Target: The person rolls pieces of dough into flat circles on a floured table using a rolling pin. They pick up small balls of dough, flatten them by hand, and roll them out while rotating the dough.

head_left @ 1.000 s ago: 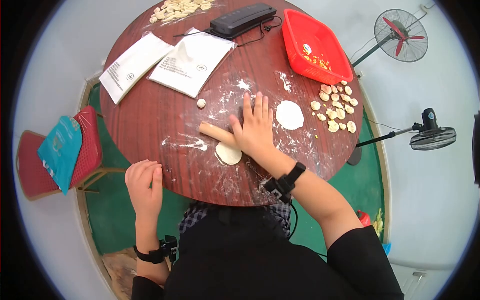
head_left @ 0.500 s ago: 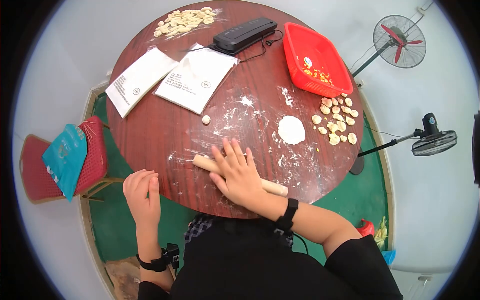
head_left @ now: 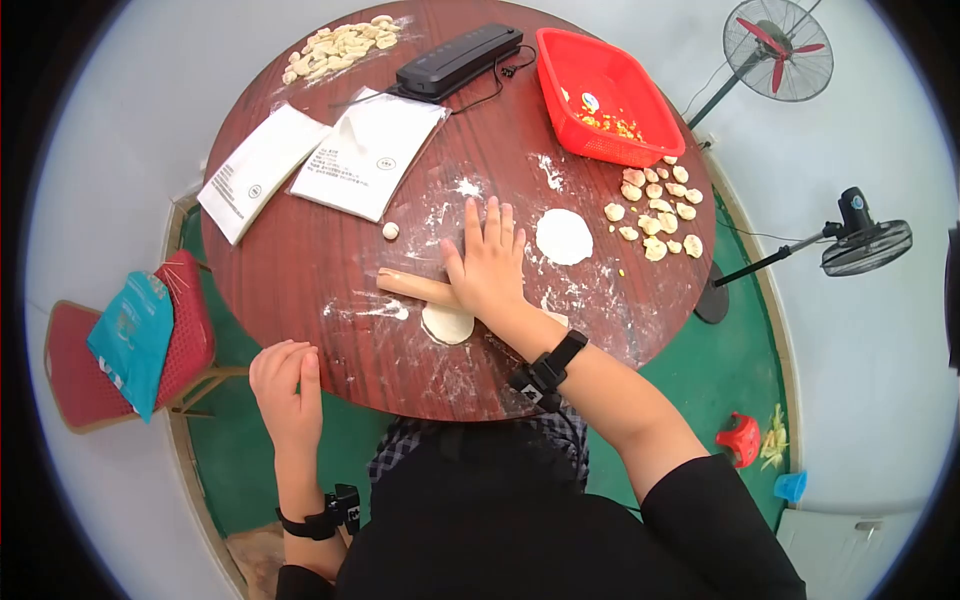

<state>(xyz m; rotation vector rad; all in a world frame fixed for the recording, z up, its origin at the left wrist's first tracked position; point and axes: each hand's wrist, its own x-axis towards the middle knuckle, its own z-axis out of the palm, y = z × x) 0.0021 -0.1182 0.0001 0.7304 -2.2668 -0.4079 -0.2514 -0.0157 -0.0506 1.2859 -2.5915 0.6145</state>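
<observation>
My right hand (head_left: 487,265) lies flat with its fingers spread, its palm and wrist across the wooden rolling pin (head_left: 415,287). Just on the near side of the pin shows a small disc of dough (head_left: 446,326), partly covered by it. To the right of my fingers lies a larger, thin white dough wrapper (head_left: 564,237). A small dough ball (head_left: 390,230) rests on the table to the left of the hand. Off the table's near left edge, my left hand (head_left: 286,385) is raised with its fingers curled together, holding nothing that I can see.
White packages (head_left: 360,165) and a black appliance with a cord (head_left: 458,62) lie farther back on the floured round table (head_left: 280,300). A red basket (head_left: 605,100) holds bits of filling. Shaped dough pieces (head_left: 655,222) sit at right, more (head_left: 340,50) at far left.
My right hand has pushed the rolling pin forward, away from me, uncovering the dough disc beneath. The view has shifted slightly. My left hand stays about where it was.
</observation>
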